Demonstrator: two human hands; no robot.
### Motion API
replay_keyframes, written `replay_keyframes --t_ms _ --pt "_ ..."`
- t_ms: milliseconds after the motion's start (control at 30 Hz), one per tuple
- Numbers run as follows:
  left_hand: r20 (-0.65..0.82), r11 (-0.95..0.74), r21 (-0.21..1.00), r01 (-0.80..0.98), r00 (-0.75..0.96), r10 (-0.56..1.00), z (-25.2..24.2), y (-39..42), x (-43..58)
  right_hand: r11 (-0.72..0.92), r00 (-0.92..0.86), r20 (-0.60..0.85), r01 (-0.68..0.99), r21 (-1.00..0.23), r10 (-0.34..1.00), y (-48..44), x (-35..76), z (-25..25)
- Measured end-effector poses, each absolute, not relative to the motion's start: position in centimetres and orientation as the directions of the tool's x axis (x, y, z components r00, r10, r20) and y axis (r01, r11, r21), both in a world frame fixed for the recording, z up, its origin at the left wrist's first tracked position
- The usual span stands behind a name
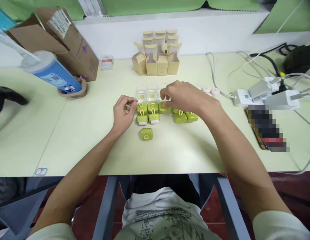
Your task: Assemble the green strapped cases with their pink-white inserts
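Observation:
Two short rows of small green cases with yellow loops stand mid-table; a front green case [142, 119] shows a pale pink lower part. My left hand [123, 111] is beside the left end of the rows, its fingers curled and thumb and forefinger nearly meeting; what is between them is hidden. Arched over the right side, my right hand [179, 95] has thumb and forefinger apart above a green case [164, 107]. Behind the cases are clear plastic holders [142, 90]. More green cases [180, 116] sit under my right wrist. A single green case [147, 134] lies nearer me.
Open small cardboard boxes [152, 65] stand against the wall. Pale pink pieces [214, 91] lie right of my hand. A power strip [244, 97] with cables and a phone [266, 128] are at right. At left are a blue canister [60, 76] and a large carton [80, 50].

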State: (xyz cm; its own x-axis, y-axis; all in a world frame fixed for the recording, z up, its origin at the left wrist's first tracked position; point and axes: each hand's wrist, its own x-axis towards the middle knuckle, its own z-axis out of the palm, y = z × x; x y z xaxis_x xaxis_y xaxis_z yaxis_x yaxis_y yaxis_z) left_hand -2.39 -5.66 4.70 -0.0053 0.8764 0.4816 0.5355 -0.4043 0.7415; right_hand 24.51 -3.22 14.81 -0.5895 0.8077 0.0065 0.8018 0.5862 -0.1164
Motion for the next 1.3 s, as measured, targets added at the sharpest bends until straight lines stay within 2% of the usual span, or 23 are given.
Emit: replay_keyframes --t_ms 167,267,300,367,433,467,567,700,800,900,1067,1167,1233,1300 --pt "0.480 -0.401 0.738 0.543 -0.005 0.877 4.6 -5.5 -2.4 0.567 -0.577 -0.047 0.813 -0.130 0.816 -3.2 24.7 15.4" --pt "0.562 -0.464 0.657 0.594 0.024 0.827 5.4 -6.0 -2.6 0.522 -0.537 -0.005 0.822 -0.230 0.844 -3.6 26.1 18.0" --pt "0.606 -0.529 0.592 0.608 0.096 0.789 5.9 -6.4 -2.7 0.490 -0.501 0.035 0.825 -0.281 0.865 -3.8 27.0 19.0" --pt "0.661 -0.703 0.389 0.596 0.351 0.663 7.0 -7.6 -2.9 0.392 -0.353 0.172 0.852 -0.348 0.920 -4.3 29.3 20.5" --pt "0.613 -0.841 0.151 0.519 0.619 0.491 8.1 -8.9 -2.9 0.283 -0.189 0.299 0.907 -0.312 0.935 -4.7 32.1 20.5" --pt "0.571 -0.873 0.053 0.484 0.703 0.424 8.5 -9.5 -2.7 0.241 -0.155 0.305 0.933 -0.267 0.940 -5.0 33.5 19.7" --pt "0.476 -0.892 -0.142 0.428 0.820 0.317 8.9 -11.1 -2.0 0.158 -0.110 0.224 0.965 -0.209 0.968 -5.6 36.9 15.4" --pt "0.375 -0.883 -0.316 0.347 0.901 0.219 8.4 -12.0 -0.8 0.194 -0.097 0.365 0.951 -0.239 0.926 -6.5 39.0 9.6" --pt "0.369 -0.895 -0.321 0.310 0.911 0.184 8.0 -12.3 0.0 0.180 -0.034 0.494 0.951 -0.250 0.869 -6.6 39.9 7.6" --pt "0.441 -0.909 -0.288 0.301 0.884 0.153 7.7 -12.7 0.9 0.214 -0.034 0.563 0.942 -0.257 0.825 -5.9 41.0 6.6" --pt "0.510 -0.943 -0.211 0.256 0.852 0.118 6.9 -13.0 1.8 0.282 -0.100 0.448 0.889 -0.360 0.889 -4.2 42.3 4.4" --pt "0.502 -0.963 -0.161 0.217 0.858 0.110 6.5 -12.9 1.9 0.279 -0.083 0.439 0.871 -0.403 0.895 -3.7 42.8 3.5" --pt "0.519 -0.975 -0.073 0.212 0.842 0.144 6.2 -12.9 2.0 0.279 -0.035 0.472 0.843 -0.460 0.881 -3.9 42.9 3.7" --pt "0.552 -0.960 0.133 0.247 0.786 0.279 6.1 -12.9 2.0 0.305 0.060 0.563 0.791 -0.531 0.824 -4.7 42.4 4.8"
